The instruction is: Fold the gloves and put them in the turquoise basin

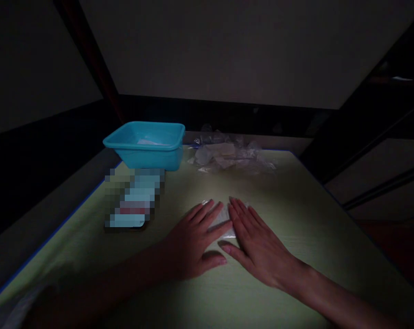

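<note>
A translucent packet lies on the counter, partly beneath the left grip and right grip, both flat and wide.

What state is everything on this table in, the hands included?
Left hand: palm down, fingers spread, over the clear packet
Right hand: palm down, fingers extended, over its right side
Clear packet: lying flat, partly covered
Blue tub: upright, open-topped, something white inside
Plastic wrappings: crumpled, heaped loosely
Phone-like thing: lying flat, details blurred
</note>
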A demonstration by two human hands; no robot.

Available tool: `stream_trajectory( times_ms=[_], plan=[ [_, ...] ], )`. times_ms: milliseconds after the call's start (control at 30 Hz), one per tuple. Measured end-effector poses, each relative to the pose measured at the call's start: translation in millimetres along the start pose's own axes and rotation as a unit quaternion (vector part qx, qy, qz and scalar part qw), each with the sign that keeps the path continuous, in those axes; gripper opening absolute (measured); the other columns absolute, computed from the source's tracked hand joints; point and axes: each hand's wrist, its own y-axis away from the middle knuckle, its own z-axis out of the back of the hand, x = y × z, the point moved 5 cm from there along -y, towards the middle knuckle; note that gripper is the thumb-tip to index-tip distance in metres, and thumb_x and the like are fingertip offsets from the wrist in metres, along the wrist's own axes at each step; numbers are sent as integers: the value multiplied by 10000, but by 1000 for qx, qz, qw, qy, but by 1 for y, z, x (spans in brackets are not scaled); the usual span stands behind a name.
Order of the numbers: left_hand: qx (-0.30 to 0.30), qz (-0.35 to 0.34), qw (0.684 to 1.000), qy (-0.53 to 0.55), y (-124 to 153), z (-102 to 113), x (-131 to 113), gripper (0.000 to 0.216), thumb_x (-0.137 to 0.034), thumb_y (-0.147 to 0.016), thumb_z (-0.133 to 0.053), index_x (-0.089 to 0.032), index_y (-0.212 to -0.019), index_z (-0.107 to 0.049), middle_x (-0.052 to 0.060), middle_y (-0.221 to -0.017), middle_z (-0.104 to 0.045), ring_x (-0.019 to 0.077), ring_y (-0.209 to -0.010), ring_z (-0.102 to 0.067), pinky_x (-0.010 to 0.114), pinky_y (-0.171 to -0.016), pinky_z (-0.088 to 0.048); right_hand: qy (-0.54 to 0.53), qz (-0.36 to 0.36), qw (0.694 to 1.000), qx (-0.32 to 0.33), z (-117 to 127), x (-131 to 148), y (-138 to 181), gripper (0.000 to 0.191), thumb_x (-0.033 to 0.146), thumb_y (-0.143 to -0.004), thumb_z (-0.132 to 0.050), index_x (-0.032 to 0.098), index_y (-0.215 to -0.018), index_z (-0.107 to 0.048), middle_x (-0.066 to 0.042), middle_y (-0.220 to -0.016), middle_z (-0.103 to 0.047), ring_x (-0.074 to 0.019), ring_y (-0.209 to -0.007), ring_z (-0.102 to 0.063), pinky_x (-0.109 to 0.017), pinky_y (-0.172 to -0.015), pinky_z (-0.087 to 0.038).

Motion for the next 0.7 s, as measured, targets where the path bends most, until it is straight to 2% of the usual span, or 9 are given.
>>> stream_trajectory(
  times_ms=[133,267,367,533,700],
  plan=[
    [14,12,1000,10,-1,0,0,690,-493,-826,-542,-233,-1411,-284,156,-1507,-168,353,-1374,-105,534,-1079,-174,11,-21,1000,-17,-7,-6,3,755,577,-882,-327,9,-1378,-335,-252,-1436,-284,-334,-1346,-224,-525,-1060,-274],
    [29,27,999,29,-2,2,1,680,-536,-846,-481,-264,-1423,-244,128,-1520,-131,351,-1377,-78,540,-1075,-175,29,-8,999,-14,-12,-8,4,741,547,-888,-339,8,-1395,-296,-249,-1452,-253,-343,-1355,-188,-525,-1056,-270],
    [32,33,998,38,-1,2,2,668,-544,-845,-479,-275,-1416,-259,112,-1522,-129,364,-1374,-76,553,-1071,-174,32,-5,999,-14,-11,-9,4,763,571,-878,-347,25,-1406,-279,-243,-1455,-251,-348,-1356,-180,-528,-1054,-266],
    [23,28,999,19,2,2,3,667,-522,-840,-511,-283,-1413,-268,115,-1522,-125,376,-1373,-55,558,-1071,-167,39,-24,999,1,-6,-6,2,791,620,-870,-297,16,-1378,-340,-238,-1451,-257,-373,-1346,-194,-550,-1043,-273],
    [42,33,999,11,6,3,6,680,-505,-830,-533,-277,-1415,-270,133,-1519,-119,381,-1371,-34,565,-1063,-175,33,-36,999,18,-2,-4,1,800,654,-854,-283,58,-1383,-352,-231,-1448,-270,-410,-1323,-226,-595,-1009,-289]
  ],
)
